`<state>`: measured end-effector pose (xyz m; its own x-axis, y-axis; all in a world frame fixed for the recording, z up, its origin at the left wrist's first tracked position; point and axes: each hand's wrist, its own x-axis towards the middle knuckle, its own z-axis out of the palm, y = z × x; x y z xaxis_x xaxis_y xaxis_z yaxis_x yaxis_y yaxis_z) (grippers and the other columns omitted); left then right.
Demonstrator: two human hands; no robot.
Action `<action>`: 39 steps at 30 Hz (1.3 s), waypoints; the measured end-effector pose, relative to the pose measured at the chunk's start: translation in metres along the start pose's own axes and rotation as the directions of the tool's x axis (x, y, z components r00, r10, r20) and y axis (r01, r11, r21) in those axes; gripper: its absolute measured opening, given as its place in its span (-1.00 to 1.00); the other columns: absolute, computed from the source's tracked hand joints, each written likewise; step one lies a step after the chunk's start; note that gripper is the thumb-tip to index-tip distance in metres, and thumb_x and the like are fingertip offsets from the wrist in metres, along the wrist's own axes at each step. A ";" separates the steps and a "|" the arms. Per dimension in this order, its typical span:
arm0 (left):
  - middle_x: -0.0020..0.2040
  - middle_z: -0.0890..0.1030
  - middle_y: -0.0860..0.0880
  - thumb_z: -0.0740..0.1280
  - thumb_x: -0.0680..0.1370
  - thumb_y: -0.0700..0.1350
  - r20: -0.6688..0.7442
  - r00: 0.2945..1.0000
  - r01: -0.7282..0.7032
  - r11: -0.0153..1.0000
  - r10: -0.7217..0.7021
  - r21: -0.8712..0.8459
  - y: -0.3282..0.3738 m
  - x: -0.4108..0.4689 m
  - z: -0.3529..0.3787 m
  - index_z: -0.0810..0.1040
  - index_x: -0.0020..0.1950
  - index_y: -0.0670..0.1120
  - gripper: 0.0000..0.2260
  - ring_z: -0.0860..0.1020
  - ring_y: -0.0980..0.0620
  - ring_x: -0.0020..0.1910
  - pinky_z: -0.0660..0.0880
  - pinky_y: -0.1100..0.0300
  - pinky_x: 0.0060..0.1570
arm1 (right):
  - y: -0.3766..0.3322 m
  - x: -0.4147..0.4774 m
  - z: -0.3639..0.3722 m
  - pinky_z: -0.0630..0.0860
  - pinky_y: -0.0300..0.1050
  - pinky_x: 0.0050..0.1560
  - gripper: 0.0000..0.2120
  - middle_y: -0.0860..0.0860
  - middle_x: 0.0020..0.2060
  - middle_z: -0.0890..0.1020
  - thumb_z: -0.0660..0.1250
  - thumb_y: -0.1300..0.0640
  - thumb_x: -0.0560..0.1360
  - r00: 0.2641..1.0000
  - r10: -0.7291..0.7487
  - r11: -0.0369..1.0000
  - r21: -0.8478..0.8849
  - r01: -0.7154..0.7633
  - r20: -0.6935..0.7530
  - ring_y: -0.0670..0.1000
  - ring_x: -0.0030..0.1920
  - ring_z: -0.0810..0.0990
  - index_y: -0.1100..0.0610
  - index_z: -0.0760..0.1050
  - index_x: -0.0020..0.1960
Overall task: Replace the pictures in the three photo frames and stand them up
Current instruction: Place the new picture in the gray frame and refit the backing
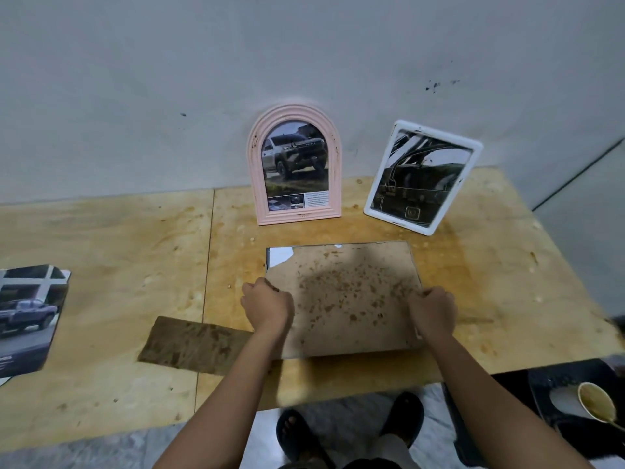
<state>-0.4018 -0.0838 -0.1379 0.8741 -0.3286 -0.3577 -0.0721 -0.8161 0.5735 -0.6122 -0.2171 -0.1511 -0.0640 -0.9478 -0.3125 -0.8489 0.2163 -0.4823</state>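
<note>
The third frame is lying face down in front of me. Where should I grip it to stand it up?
Probably best to take the flat frame by its two side edges, one hand from each side, where the left hand and right hand grip it now. It lies flat, so only the edges offer a hold.

Dim, soft light; wide-angle edge distortion

place: makeshift workroom | shown by: stained plywood table point(101, 231) against bare grey wall point(169, 79) | speckled stone floor point(67, 458)

TOYOTA shows on the truck point(293, 154) grille pictured in the pink frame point(257, 184)
</note>
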 end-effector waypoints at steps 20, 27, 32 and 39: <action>-0.04 0.55 0.03 0.28 0.57 -0.20 -0.220 0.976 -0.193 0.462 -0.004 -0.866 0.030 0.005 -0.066 0.52 -0.01 -0.12 -0.96 0.52 0.10 0.00 0.47 0.33 0.07 | -0.067 -0.004 -0.050 0.45 -0.08 0.04 -0.81 0.08 0.05 0.52 0.07 0.09 0.63 0.975 -0.153 0.598 0.771 0.219 -0.158 0.05 0.07 0.51 0.06 0.46 0.01; -0.14 0.52 0.02 0.19 0.60 -0.16 0.003 0.999 -0.004 0.178 0.037 -0.984 0.021 0.003 -0.080 0.44 -0.16 -0.07 -0.86 0.49 0.13 -0.07 0.44 0.34 -0.04 | -0.058 -0.016 -0.050 0.40 -0.29 -0.19 -0.82 -0.06 -0.24 0.44 0.06 0.04 0.64 0.977 -0.208 0.329 0.944 0.034 0.038 -0.14 -0.27 0.44 0.01 0.40 -0.06; -0.16 0.52 0.03 0.17 0.61 -0.16 0.098 0.991 0.065 0.297 0.096 -0.952 0.009 0.001 -0.076 0.45 -0.16 -0.05 -0.83 0.49 0.15 -0.11 0.39 0.34 -0.14 | -0.051 -0.012 -0.049 0.44 -0.34 -0.10 -0.82 -0.06 -0.12 0.50 0.03 0.15 0.64 0.975 -0.104 0.181 0.968 -0.173 0.194 -0.16 -0.13 0.48 0.08 0.39 0.13; -0.12 0.61 -0.03 0.19 0.60 -0.19 0.184 0.976 0.120 0.414 0.119 -0.902 -0.022 -0.006 -0.061 0.58 -0.06 -0.11 -0.83 0.57 0.11 -0.14 0.51 0.35 -0.28 | -0.014 -0.012 -0.050 0.48 -0.33 -0.35 -0.84 0.02 -0.19 0.52 0.11 0.15 0.61 0.910 -0.033 0.203 0.894 -0.399 0.413 -0.10 -0.29 0.56 0.12 0.46 -0.04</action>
<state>-0.3766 -0.0353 -0.1031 0.7558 -0.5052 -0.4166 0.5082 0.0514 0.8597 -0.6256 -0.2209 -0.0999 0.1872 -0.7727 -0.6066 0.3227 0.6316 -0.7050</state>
